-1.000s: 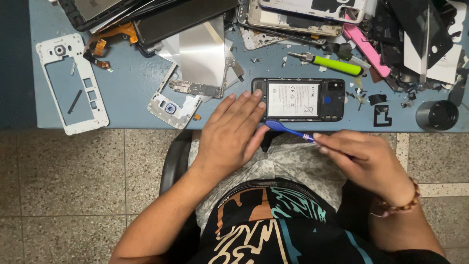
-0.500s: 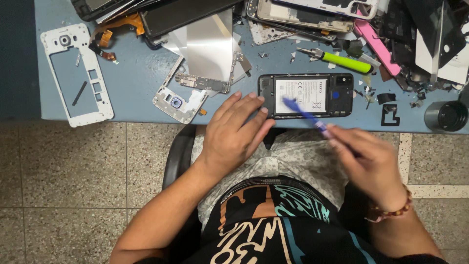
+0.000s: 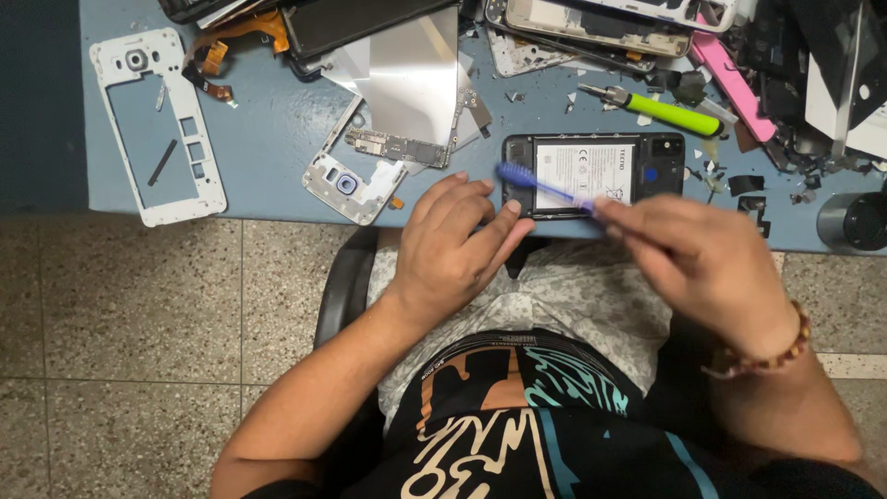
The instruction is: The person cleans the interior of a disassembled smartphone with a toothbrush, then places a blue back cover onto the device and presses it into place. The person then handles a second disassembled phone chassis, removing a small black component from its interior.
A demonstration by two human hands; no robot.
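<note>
An opened black phone (image 3: 637, 157) with its white battery showing lies at the near edge of the blue table (image 3: 268, 139). My left hand (image 3: 457, 245) rests flat at the table's edge, its fingertips touching the phone's left end. My right hand (image 3: 707, 263) holds a blue plastic pry tool (image 3: 540, 188), whose tip sits over the phone's left end, just above my left fingers. A beaded bracelet is on my right wrist.
A white phone frame (image 3: 157, 120) lies far left. A smaller white frame with a circuit board (image 3: 356, 176) and a silver sheet (image 3: 416, 79) lie left of the phone. A green-handled screwdriver (image 3: 661, 111), a pink part (image 3: 735, 83) and several phone parts crowd the back right. Tiled floor below.
My right hand has swung the blue tool up and left, from below the phone's near edge onto its left end. My left hand has stayed put at the phone's left end.
</note>
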